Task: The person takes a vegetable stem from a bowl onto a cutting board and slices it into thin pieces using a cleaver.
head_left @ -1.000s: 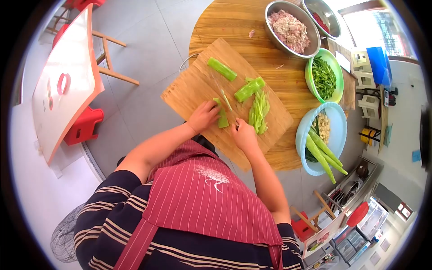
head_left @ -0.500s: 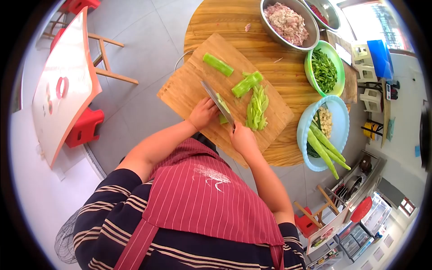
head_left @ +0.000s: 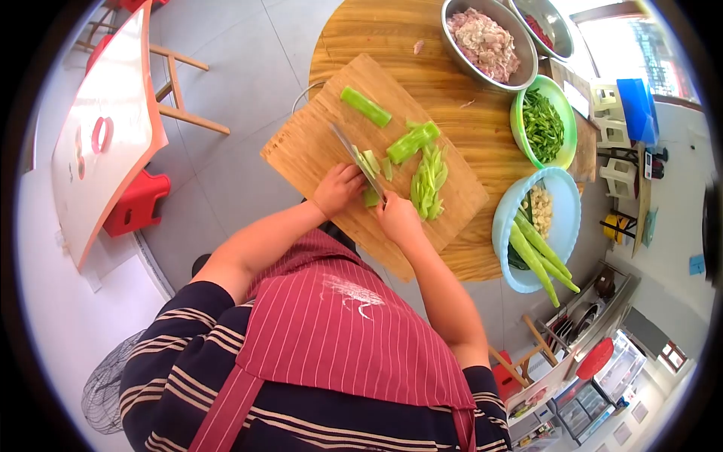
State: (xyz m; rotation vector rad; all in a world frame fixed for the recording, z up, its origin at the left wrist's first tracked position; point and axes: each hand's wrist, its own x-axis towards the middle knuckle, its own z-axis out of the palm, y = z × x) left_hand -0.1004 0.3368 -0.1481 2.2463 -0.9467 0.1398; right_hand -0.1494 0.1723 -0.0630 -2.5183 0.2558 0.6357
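My right hand (head_left: 398, 218) is closed round the handle of a knife (head_left: 356, 160), whose blade lies across a green vegetable piece (head_left: 370, 197) on the wooden cutting board (head_left: 301, 143). Pressed on that piece, at the blade's left side, is my left hand (head_left: 339, 190), its fingers bent together. Thin cut slices (head_left: 369, 161) rest just beyond the blade. Farther up the board are a peeled green stalk (head_left: 365, 106) and another stalk (head_left: 414, 142), with a pile of slices (head_left: 429, 181) beside the second one.
Along the round table's (head_left: 346, 38) right side stand a metal bowl of meat (head_left: 482, 45), a green bowl of chopped greens (head_left: 544, 126) and a blue basin (head_left: 506, 256) with garlic and long green vegetables. A second metal bowl (head_left: 561, 38) is behind. A white table (head_left: 113, 135) is at left.
The knife has come down from the board's middle onto the piece under my left hand. More cut slices now lie beside the blade. The view has shifted slightly.
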